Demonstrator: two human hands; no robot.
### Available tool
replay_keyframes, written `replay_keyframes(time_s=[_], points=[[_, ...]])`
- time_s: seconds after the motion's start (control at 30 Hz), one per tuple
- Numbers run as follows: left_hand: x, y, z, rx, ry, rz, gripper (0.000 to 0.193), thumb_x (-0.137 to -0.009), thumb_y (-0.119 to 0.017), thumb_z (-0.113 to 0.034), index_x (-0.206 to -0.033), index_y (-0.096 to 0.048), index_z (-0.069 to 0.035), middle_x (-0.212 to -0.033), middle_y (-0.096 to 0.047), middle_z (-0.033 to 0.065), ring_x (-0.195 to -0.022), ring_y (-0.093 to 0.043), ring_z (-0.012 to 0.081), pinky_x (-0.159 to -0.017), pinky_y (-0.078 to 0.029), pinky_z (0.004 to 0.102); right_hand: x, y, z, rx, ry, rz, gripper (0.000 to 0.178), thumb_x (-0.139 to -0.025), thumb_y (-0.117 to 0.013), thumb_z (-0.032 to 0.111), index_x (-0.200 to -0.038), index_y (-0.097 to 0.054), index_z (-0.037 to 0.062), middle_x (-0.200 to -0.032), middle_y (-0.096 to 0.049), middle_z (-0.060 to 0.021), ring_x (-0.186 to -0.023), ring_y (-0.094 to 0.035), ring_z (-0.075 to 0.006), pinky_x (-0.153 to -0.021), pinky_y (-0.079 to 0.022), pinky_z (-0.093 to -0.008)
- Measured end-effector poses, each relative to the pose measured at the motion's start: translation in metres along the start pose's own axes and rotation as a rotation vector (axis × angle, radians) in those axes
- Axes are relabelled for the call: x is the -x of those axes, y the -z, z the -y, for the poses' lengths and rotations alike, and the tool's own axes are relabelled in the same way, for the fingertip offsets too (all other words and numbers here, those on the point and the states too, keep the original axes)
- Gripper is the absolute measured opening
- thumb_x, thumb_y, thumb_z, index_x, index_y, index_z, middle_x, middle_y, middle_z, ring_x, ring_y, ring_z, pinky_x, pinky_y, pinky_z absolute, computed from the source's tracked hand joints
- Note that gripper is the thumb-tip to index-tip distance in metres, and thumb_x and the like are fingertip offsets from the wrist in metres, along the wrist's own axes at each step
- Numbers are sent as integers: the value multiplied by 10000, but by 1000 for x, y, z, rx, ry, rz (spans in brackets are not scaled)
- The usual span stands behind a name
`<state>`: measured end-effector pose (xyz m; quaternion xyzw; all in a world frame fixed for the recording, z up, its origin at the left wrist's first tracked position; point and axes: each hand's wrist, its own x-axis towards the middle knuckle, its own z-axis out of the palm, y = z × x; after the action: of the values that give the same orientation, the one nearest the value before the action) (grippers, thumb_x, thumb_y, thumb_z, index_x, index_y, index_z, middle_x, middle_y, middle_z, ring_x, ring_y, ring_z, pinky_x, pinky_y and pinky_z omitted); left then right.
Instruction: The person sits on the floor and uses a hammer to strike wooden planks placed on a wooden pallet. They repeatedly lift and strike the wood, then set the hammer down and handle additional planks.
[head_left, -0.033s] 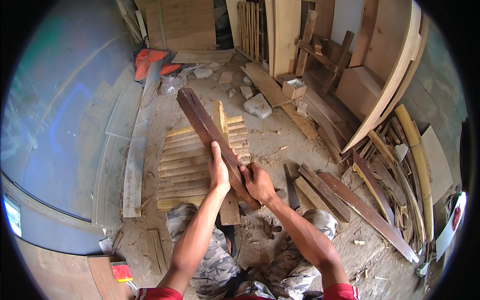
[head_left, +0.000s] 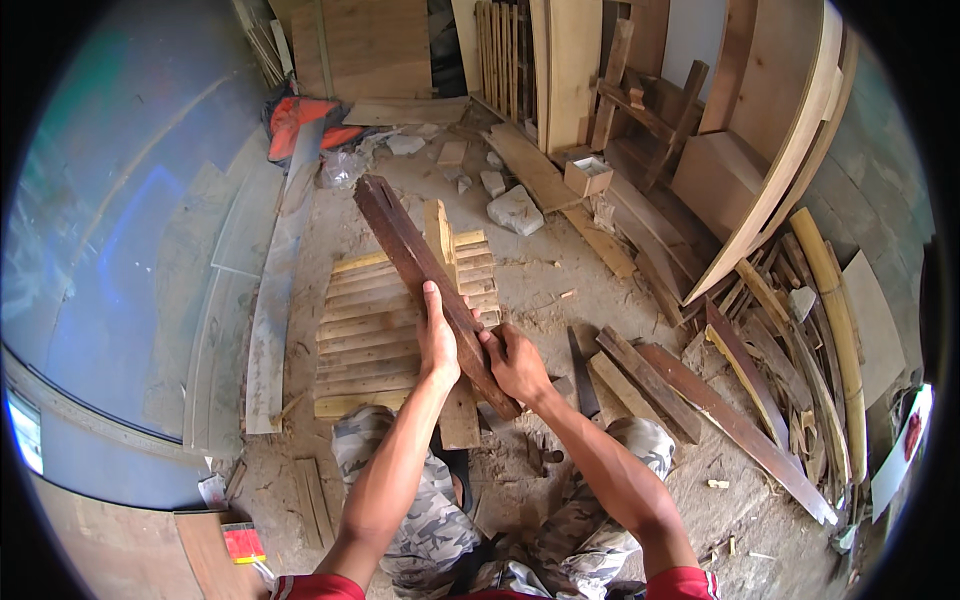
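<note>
A dark brown length of timber (head_left: pixel 400 235) slants across the middle, its far end up and to the left, its near end between my knees. My left hand (head_left: pixel 438 340) is wrapped round it at mid-length, thumb lying along its upper face. Closed against the timber's right edge is my right hand (head_left: pixel 515 365), fingers curled; whether anything small sits in the fingertips is hidden. Below lies a slatted wooden panel (head_left: pixel 365 310), with a pale plank (head_left: pixel 460 420) running over it beneath the timber.
A handsaw blade (head_left: pixel 582 372) and several offcuts (head_left: pixel 650 385) lie by my right knee. Scrap wood and bamboo (head_left: pixel 835 330) pile up at right. Large boards (head_left: pixel 770 150) lean behind. A stone block (head_left: pixel 516 211) sits beyond the panel. A smooth grey-blue sheet (head_left: pixel 110 270) stands at left.
</note>
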<state>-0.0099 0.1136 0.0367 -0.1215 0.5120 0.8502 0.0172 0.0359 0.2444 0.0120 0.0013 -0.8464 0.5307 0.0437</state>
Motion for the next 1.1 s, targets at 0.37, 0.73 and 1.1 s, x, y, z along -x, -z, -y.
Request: replay_keyframes(time_s=[0.37,0.73,1.1], points=[[-10,1,-6,-165,-137,-19,843,-804,-856,-454,-1318,-373,8,-1246,-505,161,-1206,-509,242,-1053,-428,408,-21,21,-10,-587,-455,298,444,-1032,-562,290,-1222,-629,-105,-1090,-708,-199,-958,-669,-218,-865,-516,-333],[-1,-12,-5,-257,-158,-206,997,-847,-766,-579,-1377,-283,114,-1452,-377,278,-1360,-379,312,-1161,-290,413,-16,16,-12,-613,-542,345,505,-1058,-486,342,-1297,-605,-86,-1226,-672,-216,-1062,-664,-247,-946,-519,-364],[-6,-3,-1,-214,-313,-257,909,-855,-784,-530,-1320,-330,105,-1382,-439,266,-1296,-427,292,-1118,-337,396,5,45,16,-506,-425,484,943,-943,-508,711,-1377,-511,-126,-1345,-594,-249,-1253,-563,-297,-1107,-388,-380]])
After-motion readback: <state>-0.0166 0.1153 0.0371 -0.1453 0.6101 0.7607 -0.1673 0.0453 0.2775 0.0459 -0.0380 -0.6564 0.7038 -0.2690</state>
